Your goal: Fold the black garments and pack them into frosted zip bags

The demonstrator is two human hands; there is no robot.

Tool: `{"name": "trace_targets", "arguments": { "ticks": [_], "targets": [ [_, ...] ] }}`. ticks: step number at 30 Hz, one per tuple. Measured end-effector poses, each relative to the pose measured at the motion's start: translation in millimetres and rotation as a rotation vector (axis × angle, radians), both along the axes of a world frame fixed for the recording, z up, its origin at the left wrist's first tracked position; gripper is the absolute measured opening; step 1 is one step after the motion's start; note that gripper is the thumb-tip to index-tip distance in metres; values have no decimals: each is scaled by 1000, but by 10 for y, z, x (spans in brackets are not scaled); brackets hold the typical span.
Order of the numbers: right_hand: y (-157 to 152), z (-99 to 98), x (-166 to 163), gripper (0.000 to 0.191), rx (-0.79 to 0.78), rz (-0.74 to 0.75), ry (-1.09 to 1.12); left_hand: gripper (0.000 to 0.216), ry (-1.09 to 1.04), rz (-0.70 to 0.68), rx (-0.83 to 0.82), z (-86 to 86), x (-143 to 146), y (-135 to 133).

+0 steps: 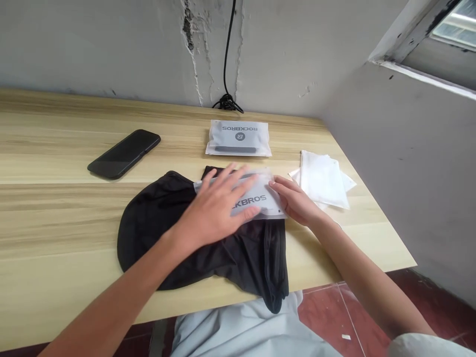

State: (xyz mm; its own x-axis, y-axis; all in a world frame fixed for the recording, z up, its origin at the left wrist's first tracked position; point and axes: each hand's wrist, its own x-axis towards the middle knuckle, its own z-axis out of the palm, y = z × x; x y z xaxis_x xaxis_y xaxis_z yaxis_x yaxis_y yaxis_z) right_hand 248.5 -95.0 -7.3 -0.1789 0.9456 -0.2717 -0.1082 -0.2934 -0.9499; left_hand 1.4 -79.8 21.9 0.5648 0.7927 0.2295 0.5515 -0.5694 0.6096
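A frosted plastic bag (256, 199) with ROCKBROS lettering lies across a black cloth garment (148, 228), which is spread on the table. My left hand (219, 208) rests over the bag's left part, fingers spread and slightly blurred, covering some of the letters. At the bag's right end, my right hand (292, 198) pinches the edge between thumb and fingers. One folded end of the garment hangs over the table's front edge. Just beyond my hands lies a second ROCKBROS bag (238, 139), filled and flat.
On the left of the wooden table (48, 208) lies a black phone (124, 153). Several white bags (323, 178) overlap at the right. A black cable (227, 101) is bundled at the back, against a wall with peeling paint. The table's right edge runs near another wall.
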Motion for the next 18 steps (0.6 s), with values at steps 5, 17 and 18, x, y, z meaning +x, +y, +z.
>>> {"name": "trace_targets", "arguments": {
  "ticks": [5,17,18],
  "targets": [
    [-21,-48,-28,42,-84,-15,-40,68,101,-130,-26,-260,185,-93],
    [-55,-12,-128,57,-51,-21,-57,84,517,-132,56,-268,224,-76],
    [-53,-15,-123,57,-48,-9,-35,88,522,-157,14,-237,206,-57]
  ]
}}
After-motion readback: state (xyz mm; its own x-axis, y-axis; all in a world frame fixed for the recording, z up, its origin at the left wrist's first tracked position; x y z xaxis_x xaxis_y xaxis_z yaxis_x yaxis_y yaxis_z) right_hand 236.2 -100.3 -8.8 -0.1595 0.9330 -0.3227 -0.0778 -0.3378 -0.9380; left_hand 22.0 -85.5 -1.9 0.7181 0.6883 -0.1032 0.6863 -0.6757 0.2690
